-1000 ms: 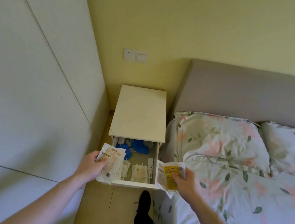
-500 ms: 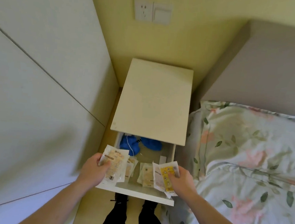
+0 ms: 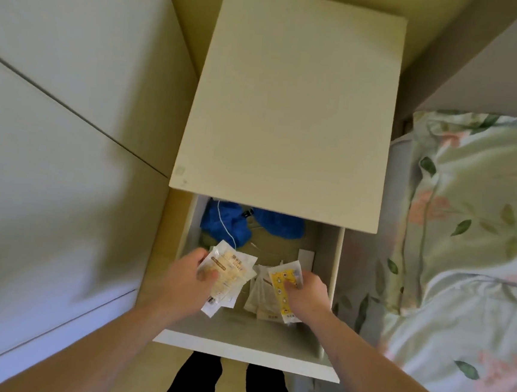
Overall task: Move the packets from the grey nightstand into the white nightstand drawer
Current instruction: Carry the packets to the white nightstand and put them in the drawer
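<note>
Nightstand top hides drawer rear; hands hold packets

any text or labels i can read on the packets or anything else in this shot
Nothing here can be read for certain.
White and tan packet gripped by the left hand: dark banner and red characters, too blurred to read.
White packet with a yellow patterned panel gripped by the right hand: small marks, no legible words.
Pale packets lying in the white nightstand drawer: print too small.
White nightstand top: faint corner mark, unreadable.
</note>
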Motion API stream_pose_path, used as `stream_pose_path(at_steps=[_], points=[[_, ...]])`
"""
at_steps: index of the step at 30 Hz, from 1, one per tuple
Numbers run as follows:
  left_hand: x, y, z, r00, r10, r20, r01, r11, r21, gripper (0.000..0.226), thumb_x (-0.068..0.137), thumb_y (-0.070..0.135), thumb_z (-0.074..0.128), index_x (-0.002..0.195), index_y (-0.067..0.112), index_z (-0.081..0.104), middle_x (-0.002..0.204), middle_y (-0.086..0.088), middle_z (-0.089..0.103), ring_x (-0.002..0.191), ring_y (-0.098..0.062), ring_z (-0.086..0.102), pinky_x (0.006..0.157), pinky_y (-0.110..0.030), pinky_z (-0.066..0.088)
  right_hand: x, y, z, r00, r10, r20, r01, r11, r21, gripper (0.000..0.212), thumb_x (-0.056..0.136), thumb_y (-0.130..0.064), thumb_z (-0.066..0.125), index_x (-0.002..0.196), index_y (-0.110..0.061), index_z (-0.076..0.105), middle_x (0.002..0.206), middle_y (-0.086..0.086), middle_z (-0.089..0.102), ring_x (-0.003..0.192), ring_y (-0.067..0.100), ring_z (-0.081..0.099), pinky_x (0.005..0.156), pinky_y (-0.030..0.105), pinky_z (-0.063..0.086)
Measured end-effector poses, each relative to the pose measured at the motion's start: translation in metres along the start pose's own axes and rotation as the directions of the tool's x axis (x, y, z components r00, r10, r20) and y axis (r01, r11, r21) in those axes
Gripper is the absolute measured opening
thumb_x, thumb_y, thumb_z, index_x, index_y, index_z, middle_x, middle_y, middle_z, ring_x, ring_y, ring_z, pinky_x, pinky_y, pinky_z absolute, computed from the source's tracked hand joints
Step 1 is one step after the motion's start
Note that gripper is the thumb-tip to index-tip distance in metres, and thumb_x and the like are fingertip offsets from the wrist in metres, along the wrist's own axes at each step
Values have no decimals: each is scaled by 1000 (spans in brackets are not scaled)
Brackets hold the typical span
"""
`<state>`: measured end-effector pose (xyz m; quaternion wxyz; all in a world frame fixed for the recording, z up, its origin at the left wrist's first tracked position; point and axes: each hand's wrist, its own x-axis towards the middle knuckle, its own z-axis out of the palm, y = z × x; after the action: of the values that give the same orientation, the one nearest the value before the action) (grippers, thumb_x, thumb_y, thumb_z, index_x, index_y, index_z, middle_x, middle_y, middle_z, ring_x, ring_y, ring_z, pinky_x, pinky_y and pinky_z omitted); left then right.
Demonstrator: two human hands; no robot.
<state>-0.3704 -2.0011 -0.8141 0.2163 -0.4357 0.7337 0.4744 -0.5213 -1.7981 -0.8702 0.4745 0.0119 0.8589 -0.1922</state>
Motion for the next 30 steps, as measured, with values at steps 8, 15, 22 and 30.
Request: stream_pose_path(at_steps=[8,15,22,30], points=[[25,-9,18,998,-59,-14,60,996,72,15,103,26,56,117,30,52,125,5,64,105,-18,68,63,-27,63,-5,19,20,997,-18,-71,8,989,-146,25,93,-10,60,115,-19,68,90,-2,67,85,21,64,69,30,52],[27,-8,31,989,-136,-61,148,945,292,16,104,25,52,119,23,47,127,-1,64,104,-22,68,51,-16,45,-37,27,11,995,-77,-61,78,997,12,20,101,-18,56,116,-28,64,105,-11,65,104,15,63,86,31,56],[42,-26,46,988,-59,-143,117,888,445,35,94,29,69,124,21,51,125,-1,67,108,-22,69,65,-24,52,-31,32,16,1000,-4,-21,7,994,111,31,102,-18,55,132,-25,58,107,-9,67,96,11,64,68,19,51],[43,-54,56,993,18,-116,52,815,578,34,97,26,65,126,20,48,106,2,70,89,-15,72,73,-30,63,-8,17,32,999,44,10,-44,999,12,50,98,-3,53,144,-22,51,116,2,65,94,16,60,64,20,54]])
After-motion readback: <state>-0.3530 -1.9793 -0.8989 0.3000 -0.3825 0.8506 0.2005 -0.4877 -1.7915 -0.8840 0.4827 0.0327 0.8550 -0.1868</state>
